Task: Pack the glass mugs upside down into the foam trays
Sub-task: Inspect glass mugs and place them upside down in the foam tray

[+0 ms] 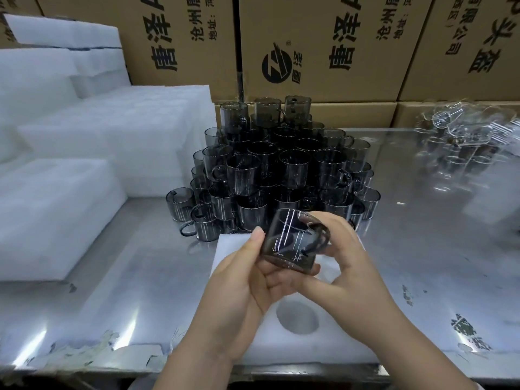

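Cardboard boxes (318, 46) across the top of my view: rotated black print "唐泽", smaller "沧州" and "地址:", round logo (276, 66). Rest cropped.

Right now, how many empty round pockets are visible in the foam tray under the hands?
1: a round pocket near the front of the foam tray. The left hand, right hand and smoked glass mug may hide others.

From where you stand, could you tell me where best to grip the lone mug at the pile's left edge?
Probably grip the lone mug around its side wall, coming from the left: that side is free, while the pile crowds its right.
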